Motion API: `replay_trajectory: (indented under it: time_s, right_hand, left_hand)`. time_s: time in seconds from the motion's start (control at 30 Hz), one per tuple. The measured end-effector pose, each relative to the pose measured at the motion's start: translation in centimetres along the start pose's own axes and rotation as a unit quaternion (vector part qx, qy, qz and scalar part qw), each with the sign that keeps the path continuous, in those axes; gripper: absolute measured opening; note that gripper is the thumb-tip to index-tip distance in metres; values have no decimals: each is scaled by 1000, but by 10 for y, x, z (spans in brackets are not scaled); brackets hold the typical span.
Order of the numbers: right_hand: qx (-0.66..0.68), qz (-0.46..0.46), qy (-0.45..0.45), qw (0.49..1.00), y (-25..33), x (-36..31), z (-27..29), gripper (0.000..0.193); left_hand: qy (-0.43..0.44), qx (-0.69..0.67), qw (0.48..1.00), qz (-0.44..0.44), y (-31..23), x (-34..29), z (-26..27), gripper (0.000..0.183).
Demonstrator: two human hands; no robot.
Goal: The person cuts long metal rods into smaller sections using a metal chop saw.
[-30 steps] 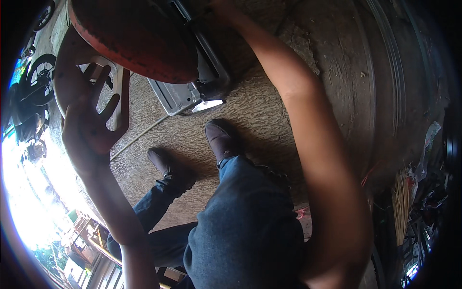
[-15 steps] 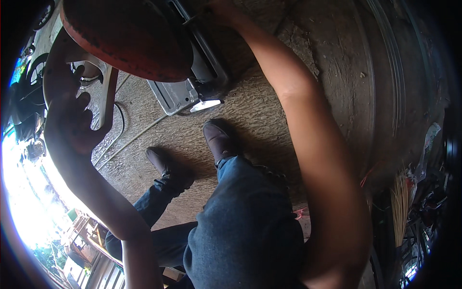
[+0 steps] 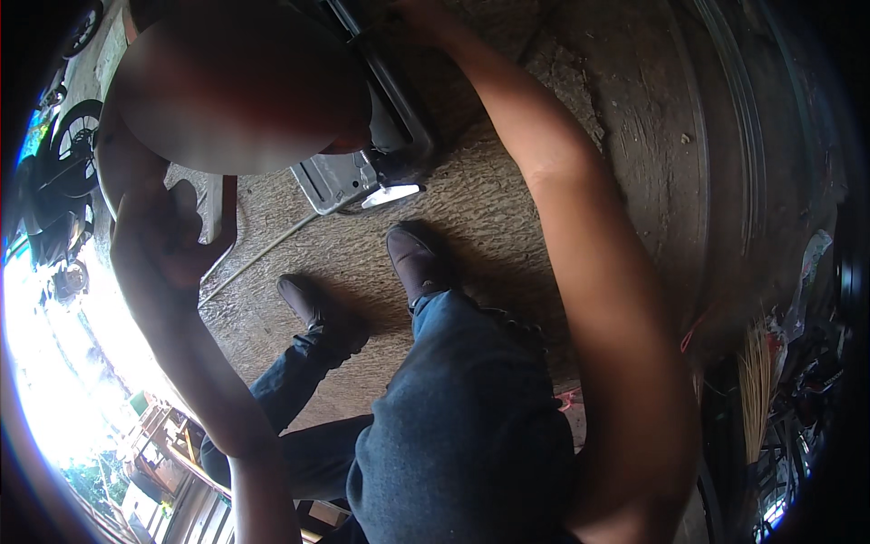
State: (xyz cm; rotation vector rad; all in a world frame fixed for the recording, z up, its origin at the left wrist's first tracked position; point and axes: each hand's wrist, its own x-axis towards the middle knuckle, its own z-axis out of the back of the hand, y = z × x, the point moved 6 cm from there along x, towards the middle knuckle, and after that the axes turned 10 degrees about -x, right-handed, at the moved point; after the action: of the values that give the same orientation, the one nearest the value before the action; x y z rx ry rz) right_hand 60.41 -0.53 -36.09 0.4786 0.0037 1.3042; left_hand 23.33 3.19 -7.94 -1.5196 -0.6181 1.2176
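My left hand [image 3: 172, 227] is closed around a loop-shaped handle [image 3: 222, 213] at the upper left. Beside it is a large rounded, dark red thing [image 3: 349, 140], mostly covered by a smeared patch, so its kind is unclear. Beyond it lies a black bar-shaped frame [image 3: 390, 100] with a grey metal plate [image 3: 331, 181] at its near end. A bright, pale flat piece [image 3: 390, 196] is next to the plate. My right arm stretches forward, and my right hand [image 3: 421, 18] is in shadow at the top edge, near the black frame. Its fingers are hidden.
My shoes [image 3: 419, 263] stand on a rough concrete floor [image 3: 489, 299]. A thin cable [image 3: 263, 249] runs along it. A parked motorcycle [image 3: 68, 181] is at the far left. At the right are a straw broom [image 3: 754, 390] and dark clutter along the wall.
My left hand, the loop-shaped handle and the rounded thing have shifted slightly right and downward. A smeared patch now covers most of the rounded thing. My right arm is almost unchanged.
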Motion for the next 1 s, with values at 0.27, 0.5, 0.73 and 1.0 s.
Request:
replay_trajectory:
  time_s: [0.27, 0.5, 0.73, 1.0]
  right_hand:
    - [14, -31, 80, 996, -13, 4, -18, 32]
    - [2, -12, 21, 1000, 4, -3, 7, 29]
    - [189, -171, -321, 912, 64, -109, 81, 24]
    - [433, -358, -169, 810, 89, -203, 28, 14]
  left_hand:
    - [59, 432, 856, -277, -16, -18, -30, 25]
    - [9, 408, 878, -251, -19, -17, -31, 34]
    - [148, 666, 483, -548, -57, -9, -38, 38]
    - [-6, 151, 973, -173, -70, 29, -2, 32]
